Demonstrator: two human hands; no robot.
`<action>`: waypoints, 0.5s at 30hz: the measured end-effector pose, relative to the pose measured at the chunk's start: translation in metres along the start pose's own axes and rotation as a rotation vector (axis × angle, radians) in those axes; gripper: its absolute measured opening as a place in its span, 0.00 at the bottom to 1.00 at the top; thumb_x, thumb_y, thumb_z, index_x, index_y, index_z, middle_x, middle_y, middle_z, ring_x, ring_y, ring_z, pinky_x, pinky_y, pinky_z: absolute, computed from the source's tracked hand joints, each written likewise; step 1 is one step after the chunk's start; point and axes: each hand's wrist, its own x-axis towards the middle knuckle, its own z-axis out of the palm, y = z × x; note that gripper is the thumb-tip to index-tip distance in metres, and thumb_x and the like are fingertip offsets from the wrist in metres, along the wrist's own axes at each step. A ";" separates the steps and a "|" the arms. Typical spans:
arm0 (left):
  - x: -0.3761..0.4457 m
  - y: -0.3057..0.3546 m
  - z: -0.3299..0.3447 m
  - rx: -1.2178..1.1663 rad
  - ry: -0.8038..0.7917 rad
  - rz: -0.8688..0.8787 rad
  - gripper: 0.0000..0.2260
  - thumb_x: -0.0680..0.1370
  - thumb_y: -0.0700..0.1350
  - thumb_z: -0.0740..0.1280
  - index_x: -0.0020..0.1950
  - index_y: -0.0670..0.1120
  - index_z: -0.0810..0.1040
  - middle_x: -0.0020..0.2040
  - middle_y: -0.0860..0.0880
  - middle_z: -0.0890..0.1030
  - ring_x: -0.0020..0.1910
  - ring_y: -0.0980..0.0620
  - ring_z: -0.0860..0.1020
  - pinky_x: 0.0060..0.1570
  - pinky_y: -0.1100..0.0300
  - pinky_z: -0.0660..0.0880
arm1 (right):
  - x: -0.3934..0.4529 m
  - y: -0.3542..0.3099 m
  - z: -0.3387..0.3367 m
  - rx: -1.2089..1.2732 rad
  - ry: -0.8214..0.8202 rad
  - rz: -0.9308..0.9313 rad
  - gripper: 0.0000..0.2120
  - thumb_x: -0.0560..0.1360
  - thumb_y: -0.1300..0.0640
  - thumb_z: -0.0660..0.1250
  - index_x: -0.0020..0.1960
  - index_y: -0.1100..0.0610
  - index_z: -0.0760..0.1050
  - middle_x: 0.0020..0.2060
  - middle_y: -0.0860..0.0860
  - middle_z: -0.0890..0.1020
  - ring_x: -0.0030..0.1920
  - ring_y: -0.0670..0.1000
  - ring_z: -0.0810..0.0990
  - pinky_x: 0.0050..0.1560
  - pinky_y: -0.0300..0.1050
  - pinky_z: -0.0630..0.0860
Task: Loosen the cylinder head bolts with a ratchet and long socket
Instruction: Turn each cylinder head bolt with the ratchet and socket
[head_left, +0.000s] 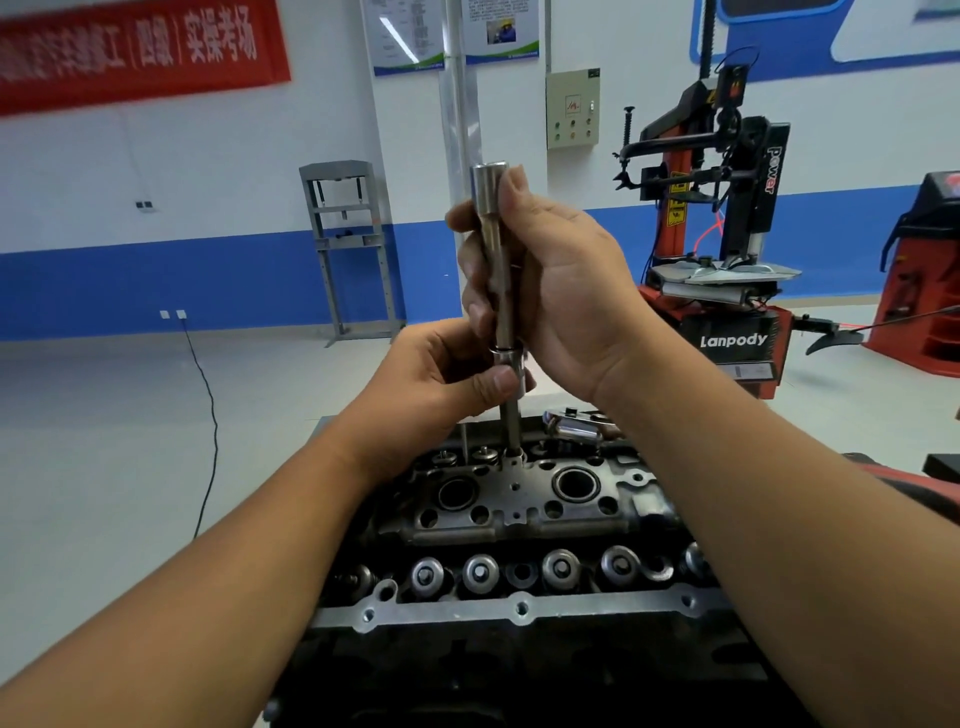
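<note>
A cylinder head (514, 512) sits on an engine block in the lower middle of the head view. A long steel extension bar (497, 260) stands upright above it, joined to a long socket (508, 387) whose lower end drops into a bolt hole on the head's far side. My right hand (550, 291) wraps the bar's upper part. My left hand (441, 384) pinches the socket just under the joint. A chrome ratchet (576, 427) lies on the far edge of the head, untouched.
Valve springs (480, 571) line the head's near side. A red tyre changer (722, 249) stands at the right rear, a grey press frame (348, 249) by the back wall, and a black cable (208, 415) runs across the floor on the left.
</note>
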 end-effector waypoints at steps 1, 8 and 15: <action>0.001 0.000 0.001 0.021 -0.011 -0.006 0.12 0.76 0.39 0.72 0.58 0.36 0.81 0.47 0.43 0.87 0.48 0.53 0.86 0.47 0.64 0.80 | -0.003 -0.002 0.005 -0.075 0.068 -0.035 0.17 0.87 0.48 0.58 0.51 0.60 0.77 0.34 0.53 0.77 0.29 0.53 0.72 0.33 0.46 0.68; 0.002 0.006 0.006 0.054 -0.100 0.022 0.10 0.76 0.42 0.74 0.49 0.58 0.87 0.44 0.59 0.87 0.43 0.63 0.84 0.42 0.68 0.78 | -0.007 0.003 0.054 -0.373 0.543 -0.108 0.27 0.73 0.31 0.69 0.27 0.47 0.67 0.25 0.41 0.68 0.27 0.44 0.66 0.37 0.48 0.67; -0.001 -0.001 0.000 -0.339 -0.307 -0.166 0.13 0.83 0.35 0.63 0.63 0.41 0.83 0.60 0.40 0.85 0.58 0.43 0.84 0.63 0.50 0.79 | 0.022 -0.025 0.020 -0.162 -0.194 0.363 0.33 0.72 0.24 0.63 0.31 0.50 0.57 0.24 0.47 0.58 0.24 0.49 0.54 0.28 0.45 0.51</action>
